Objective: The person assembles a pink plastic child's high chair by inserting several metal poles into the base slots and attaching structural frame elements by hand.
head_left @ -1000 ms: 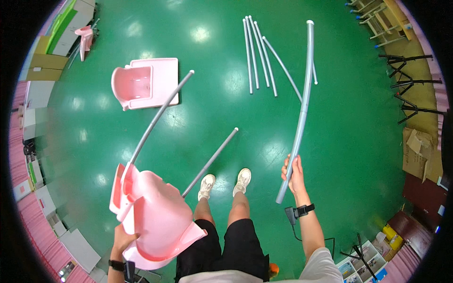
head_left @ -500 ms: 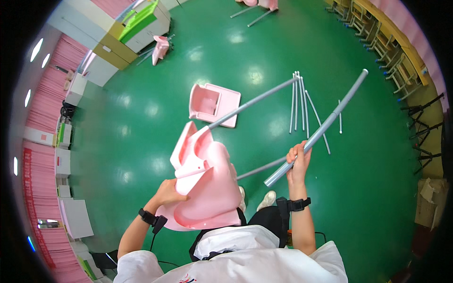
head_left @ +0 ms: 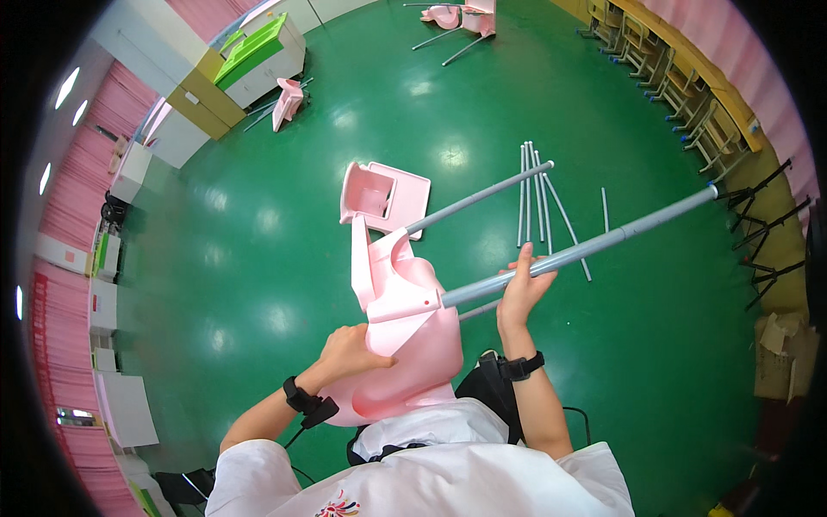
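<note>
Here, the glossy green floor (head_left: 284,258) takes up nearly all of the view, curved by the lens, with cabinets in white, tan and green (head_left: 233,73) along the far-left wall and a row of wooden chairs (head_left: 680,82) at the far right.

Next in size is the moulded pink plastic chair seat (head_left: 405,336), held up in front of the person's lap and tilted, its back pointing away from the body. A long grey metal tube (head_left: 586,250) meets a socket on the seat's right side and runs up and to the right, well clear of the floor. A second grey tube (head_left: 478,200) sticks out from the seat's upper part, roughly parallel to the first.

Beyond the seat, a flat pink plastic tray piece (head_left: 388,194) lies on the floor. To its right a loose bundle of thin grey rods (head_left: 532,194) lies spread out. Further pink chair parts (head_left: 457,17) rest at the top of the view, and another pink piece (head_left: 289,102) sits near the cabinets.

The left hand (head_left: 349,351) is pressed against the seat's left side, fingers curled over its edge in a grip. The right hand (head_left: 521,289) is closed around the long tube, a short way out from the socket. Both wrists carry black bands.
</note>
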`<action>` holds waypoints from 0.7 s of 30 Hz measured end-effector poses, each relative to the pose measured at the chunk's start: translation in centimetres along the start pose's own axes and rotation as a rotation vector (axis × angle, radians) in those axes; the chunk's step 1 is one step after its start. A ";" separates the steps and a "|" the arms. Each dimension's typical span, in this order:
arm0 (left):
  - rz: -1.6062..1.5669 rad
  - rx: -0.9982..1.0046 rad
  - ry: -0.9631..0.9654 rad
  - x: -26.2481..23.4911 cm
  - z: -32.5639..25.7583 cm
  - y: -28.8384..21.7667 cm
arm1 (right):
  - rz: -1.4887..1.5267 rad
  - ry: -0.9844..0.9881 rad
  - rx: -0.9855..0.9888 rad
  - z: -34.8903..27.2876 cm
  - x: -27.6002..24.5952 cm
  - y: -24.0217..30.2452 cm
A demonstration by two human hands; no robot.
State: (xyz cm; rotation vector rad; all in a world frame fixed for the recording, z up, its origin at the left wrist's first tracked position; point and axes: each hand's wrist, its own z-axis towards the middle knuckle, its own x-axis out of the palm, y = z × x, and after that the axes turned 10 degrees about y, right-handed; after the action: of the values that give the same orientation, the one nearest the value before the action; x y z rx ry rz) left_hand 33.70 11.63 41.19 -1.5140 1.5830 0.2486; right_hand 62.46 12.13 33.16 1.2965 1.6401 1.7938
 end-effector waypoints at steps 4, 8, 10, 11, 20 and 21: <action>0.024 -0.018 -0.024 1.2 -0.6 0.5 | -0.018 -0.057 -0.012 -1.0 -0.1 -1.1; 0.006 -0.023 -0.059 2.2 -1.8 1.1 | -0.017 -0.038 -0.013 -2.6 0.1 -2.0; 0.044 -0.025 -0.085 2.2 -2.2 0.9 | -0.011 -0.019 -0.026 -2.7 0.0 -2.0; 0.039 -0.027 -0.091 2.0 -2.4 0.6 | -0.012 -0.011 -0.028 -2.9 0.1 -2.0; -0.024 -0.108 0.005 2.7 -3.8 0.3 | -0.077 0.010 0.070 -6.8 0.7 -2.4; -0.022 -0.090 -0.022 3.1 -3.8 0.9 | -0.073 0.046 0.049 -6.9 0.8 -2.4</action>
State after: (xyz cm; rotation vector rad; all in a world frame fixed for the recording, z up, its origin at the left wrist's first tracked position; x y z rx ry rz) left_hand 31.71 7.09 40.76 -1.5918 1.5555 0.3269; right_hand 55.70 9.38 32.02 1.2077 1.7433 1.7636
